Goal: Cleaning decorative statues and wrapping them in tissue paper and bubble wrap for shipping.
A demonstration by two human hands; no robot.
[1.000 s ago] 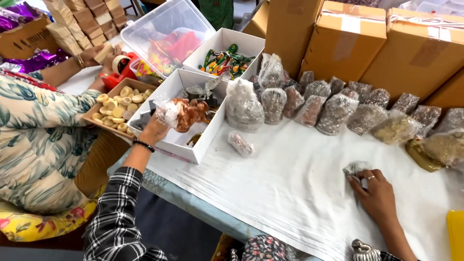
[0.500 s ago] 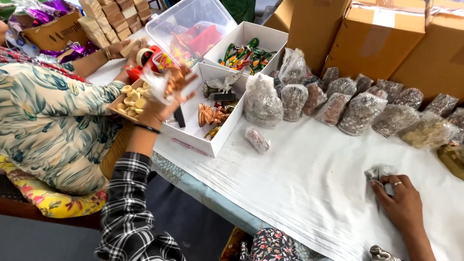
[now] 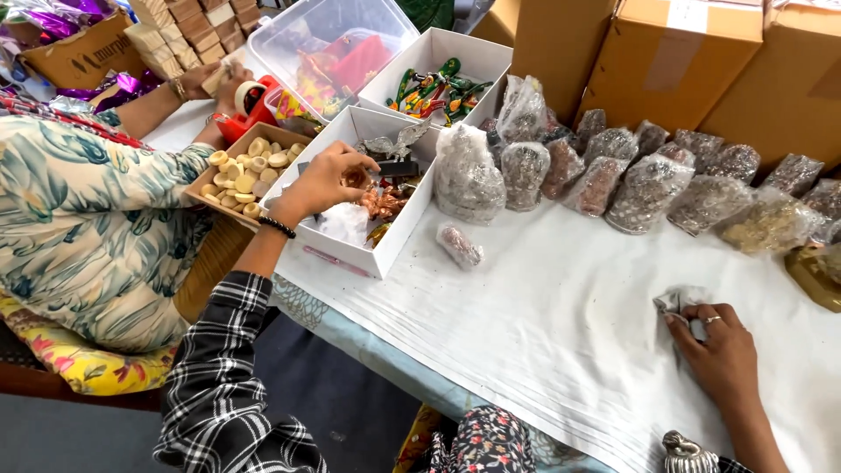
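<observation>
My left hand (image 3: 322, 180), in a plaid sleeve with a black wrist band, reaches into an open white box (image 3: 368, 259). Its fingertips pinch a small copper-coloured piece (image 3: 355, 178) above a pile of similar copper figures (image 3: 383, 204). A crumpled white wrap (image 3: 343, 223) lies in the box under my wrist. My right hand (image 3: 723, 350), wearing a ring, rests on the white table cloth (image 3: 543, 315) with its fingers holding down a small clear packet (image 3: 674, 300).
Another person in a floral top (image 3: 79, 219) works at the left, hands near a red tape dispenser (image 3: 250, 105). A tray of pale round pieces (image 3: 245, 171), a box of green figures (image 3: 434, 88), a clear tub (image 3: 333, 44), several filled clear bags (image 3: 648, 180), cardboard cartons (image 3: 666, 52).
My left hand, which held a white wrap over the box, lifted, then dropped back into the box onto the copper pieces. My right hand stayed on the small packet.
</observation>
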